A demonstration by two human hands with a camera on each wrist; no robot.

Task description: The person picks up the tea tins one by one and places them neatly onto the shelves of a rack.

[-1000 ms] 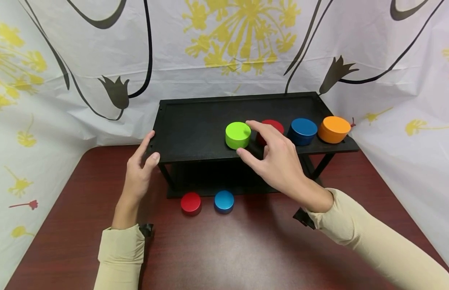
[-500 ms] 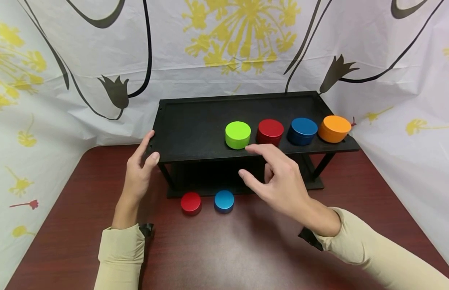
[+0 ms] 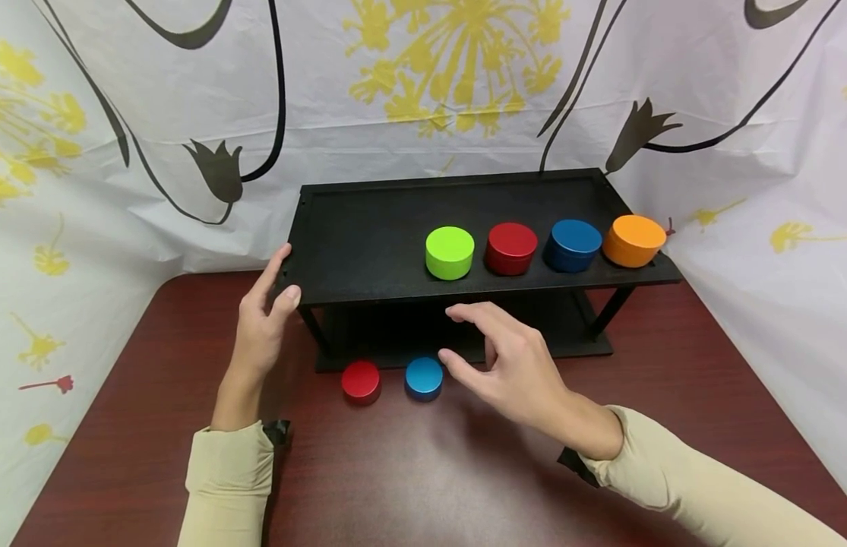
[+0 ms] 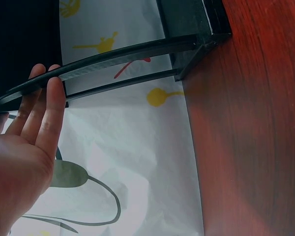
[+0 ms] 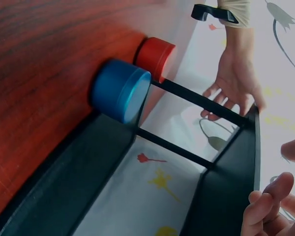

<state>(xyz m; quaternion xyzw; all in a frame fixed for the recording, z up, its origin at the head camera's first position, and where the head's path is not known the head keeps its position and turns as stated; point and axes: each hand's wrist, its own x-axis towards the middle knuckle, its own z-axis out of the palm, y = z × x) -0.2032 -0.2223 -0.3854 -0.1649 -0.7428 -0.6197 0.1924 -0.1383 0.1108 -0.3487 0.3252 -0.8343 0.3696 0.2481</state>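
Note:
My left hand (image 3: 260,323) rests its fingers and thumb against the left end of the black two-tier shelf (image 3: 361,235); in the left wrist view its nearly straight fingers (image 4: 48,118) lie across the rim. The right hand (image 3: 515,368) holds nothing, thumb and forefinger apart, in front of the shelf. Its thumb tip is close to the right side of a blue round tin (image 3: 423,377) on the table. To the left of that tin lies a red round tin (image 3: 361,381). A lime-green tin (image 3: 450,252) stands on the shelf top, farther back than the right hand.
Right of the green tin, a dark red tin (image 3: 510,248), a dark blue tin (image 3: 573,245) and an orange tin (image 3: 634,241) stand in a row along the shelf's front edge. The reddish-brown table (image 3: 396,479) extends in front. A white patterned sheet (image 3: 409,99) hangs behind and at both sides.
My right hand has moved away from the green tin, down and toward the front, to beside the blue tin on the table. The left hand has stayed at the shelf's end.

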